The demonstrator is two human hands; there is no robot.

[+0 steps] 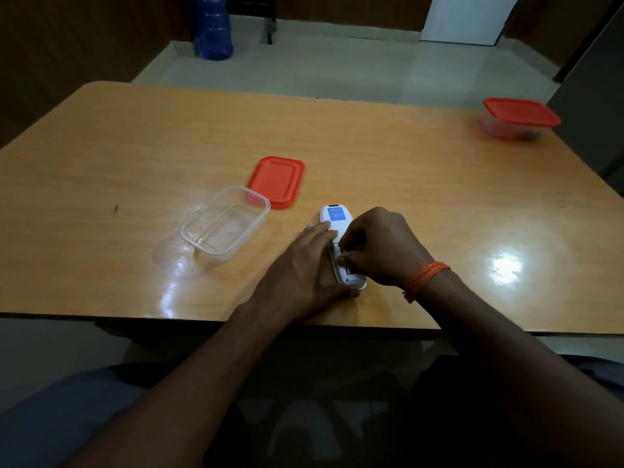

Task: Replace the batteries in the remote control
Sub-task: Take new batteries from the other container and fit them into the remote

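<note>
A white remote control [335,216] lies face down on the wooden table [135,146], a blue sticker on its back. My left hand [305,268] rests along its left side and holds it down. My right hand [378,246] is curled over the open battery compartment, fingertips pinched on something small and reddish there, probably a battery; my fingers hide most of it. The near end of the remote [353,282] shows below my right hand.
An empty clear plastic container [225,224] stands left of the remote, its red lid [277,181] lying beside it. A second container with a red lid on [520,118] stands at the far right. The table's near edge is just below my hands.
</note>
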